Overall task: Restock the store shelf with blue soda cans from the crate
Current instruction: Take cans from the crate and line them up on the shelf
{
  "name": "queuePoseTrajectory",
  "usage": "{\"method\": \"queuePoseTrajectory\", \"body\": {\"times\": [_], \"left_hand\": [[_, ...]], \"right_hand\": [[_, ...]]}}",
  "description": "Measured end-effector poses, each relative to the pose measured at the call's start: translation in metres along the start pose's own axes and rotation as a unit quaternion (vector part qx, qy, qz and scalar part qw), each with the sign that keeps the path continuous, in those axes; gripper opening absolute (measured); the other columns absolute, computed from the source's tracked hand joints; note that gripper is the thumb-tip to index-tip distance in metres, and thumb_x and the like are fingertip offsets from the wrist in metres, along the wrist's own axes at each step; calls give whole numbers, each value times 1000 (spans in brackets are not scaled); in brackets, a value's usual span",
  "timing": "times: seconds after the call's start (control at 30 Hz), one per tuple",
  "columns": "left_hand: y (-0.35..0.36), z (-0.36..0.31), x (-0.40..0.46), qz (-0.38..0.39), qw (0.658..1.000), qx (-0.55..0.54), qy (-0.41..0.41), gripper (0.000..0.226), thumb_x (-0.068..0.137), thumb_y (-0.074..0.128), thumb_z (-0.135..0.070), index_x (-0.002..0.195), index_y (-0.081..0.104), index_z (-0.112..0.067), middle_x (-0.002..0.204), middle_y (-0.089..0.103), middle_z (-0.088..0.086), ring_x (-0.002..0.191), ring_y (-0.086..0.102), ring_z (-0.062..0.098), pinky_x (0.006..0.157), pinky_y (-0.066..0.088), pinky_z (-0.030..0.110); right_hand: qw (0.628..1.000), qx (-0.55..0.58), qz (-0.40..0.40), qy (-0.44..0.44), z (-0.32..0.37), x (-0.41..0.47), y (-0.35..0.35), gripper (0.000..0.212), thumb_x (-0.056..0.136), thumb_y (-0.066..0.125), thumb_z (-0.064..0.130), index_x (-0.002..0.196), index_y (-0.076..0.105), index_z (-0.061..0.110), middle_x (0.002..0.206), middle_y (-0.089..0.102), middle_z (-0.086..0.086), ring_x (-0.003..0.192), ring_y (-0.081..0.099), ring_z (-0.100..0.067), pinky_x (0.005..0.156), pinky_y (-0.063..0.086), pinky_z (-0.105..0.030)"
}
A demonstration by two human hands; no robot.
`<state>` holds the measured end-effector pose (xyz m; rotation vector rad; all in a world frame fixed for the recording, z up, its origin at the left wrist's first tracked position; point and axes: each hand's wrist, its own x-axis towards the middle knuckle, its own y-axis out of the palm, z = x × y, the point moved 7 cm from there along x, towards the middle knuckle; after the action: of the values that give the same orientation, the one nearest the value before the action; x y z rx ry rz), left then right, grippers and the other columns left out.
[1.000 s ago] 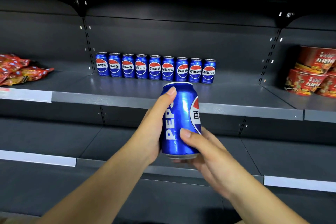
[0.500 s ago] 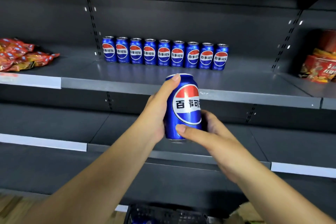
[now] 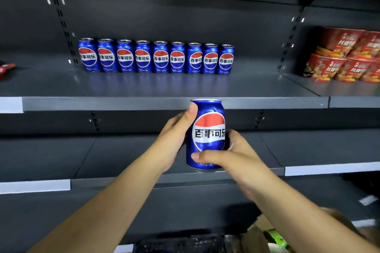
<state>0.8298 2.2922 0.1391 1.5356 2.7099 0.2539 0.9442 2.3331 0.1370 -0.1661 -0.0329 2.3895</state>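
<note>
Blue soda can: held upright in mid-air by both hands, in front of the grey front edge of the store shelf and just below its deck level. The round red, white and blue logo faces the camera.

Far left of the shelf: a red snack packet, partly cut off by the frame edge.

Left to centre, at the back of the shelf: a row of cans, nine in number, upright, side by side, against the dark rear panel, logos facing forward. The row is well behind the held can.

Left hand: curled round the left side of the can. The thumb lies up along the can wall with its tip near the top rim. The remaining fingers pass behind the can and are hidden.

Right hand: curled round the lower right side of the can. The thumb lies across the lower front, just under the logo. The other fingers wrap behind the can.

Right end of the shelf: stacked red noodle cups, two layers high, well apart from the row of cans.

Below: two lower shelf decks, dark grey, with white label strips on their front edges.

Bottom edge, centre: the dark rim of a crate. Its contents cannot be made out.
</note>
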Motion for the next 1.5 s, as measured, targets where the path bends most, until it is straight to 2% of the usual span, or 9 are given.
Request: {"method": "queuePoseTrajectory", "body": {"times": [0.17, 0.27, 0.43, 0.6, 0.7, 0.93, 1.13, 1.33, 1.5], "left_hand": [[19, -4, 27, 15, 1000, -9, -5, 76, 60, 40, -77, 105, 66, -21, 103, 73, 1, 98, 68, 15, 88, 50, 33], [22, -1, 48, -28, 1000, -5, -9, 67, 60, 46, -71, 98, 67, -20, 83, 73, -2, 83, 69, 16, 81, 51, 33], [34, 1, 91, -101, 994, 6, 29, 26, 93, 49, -32, 85, 66, -14, 61, 66, -3, 60, 62, 11, 67, 49, 27], [57, -2, 148, -165, 984, 37, 50, 23, 93, 47, -7, 82, 66, -15, 65, 66, 1, 65, 62, 16, 72, 47, 29], [78, -1, 192, -176, 981, 67, 49, 22, 92, 48, -5, 81, 65, -15, 67, 66, 2, 67, 62, 15, 73, 47, 28], [106, 17, 275, -202, 974, 102, -4, 22, 92, 48, -8, 78, 63, -17, 71, 66, 3, 68, 60, 14, 67, 44, 23], [109, 27, 332, -214, 969, 116, -28, 21, 93, 49, -10, 76, 60, -16, 68, 62, 2, 61, 55, 10, 51, 42, 11], [102, 30, 372, -243, 958, 144, -37, 21, 93, 47, -8, 76, 59, -13, 66, 60, 3, 59, 53, 10, 40, 38, 5], [88, 39, 390, -265, 941, 208, -12, 18, 92, 48, -11, 82, 62, -13, 70, 62, 1, 67, 57, 12, 56, 43, 17]], "right_hand": [[999, -10, -33, -13, 2, 14, -32, 67, 47, 87, 11, 105, 54, 14, 95, 71, -1, 84, 68, -13, 59, 53, -17], [998, -3, -52, -25, 3, 35, -52, 70, 41, 80, 20, 106, 54, 14, 96, 71, 0, 86, 69, -13, 64, 53, -19], [996, 9, -63, -60, 14, 88, -97, 76, 43, 86, 18, 111, 54, 13, 100, 71, 1, 90, 68, -12, 71, 54, -21], [991, 1, -91, -94, 40, 158, -158, 59, 59, 85, 4, 106, 50, 14, 98, 67, 3, 87, 64, -10, 73, 51, -20], [989, -19, -95, -111, 53, 206, -193, 56, 58, 86, 4, 97, 48, 19, 98, 65, 3, 88, 63, -11, 77, 52, -24], [988, -50, -98, -106, 54, 303, -234, 66, 54, 88, 7, 105, 47, 14, 105, 64, -3, 97, 63, -18, 88, 52, -35], [989, -60, -80, -104, 45, 361, -237, 64, 60, 84, 1, 105, 41, 15, 92, 57, 5, 88, 57, -14, 79, 48, -27], [988, -98, -58, -108, 41, 399, -239, 61, 64, 82, 3, 108, 42, 16, 98, 58, 4, 92, 57, -15, 77, 44, -25], [978, -144, -59, -142, 40, 414, -245, 68, 72, 79, 9, 128, 41, 13, 109, 59, 3, 98, 56, -14, 79, 38, -18]]}}
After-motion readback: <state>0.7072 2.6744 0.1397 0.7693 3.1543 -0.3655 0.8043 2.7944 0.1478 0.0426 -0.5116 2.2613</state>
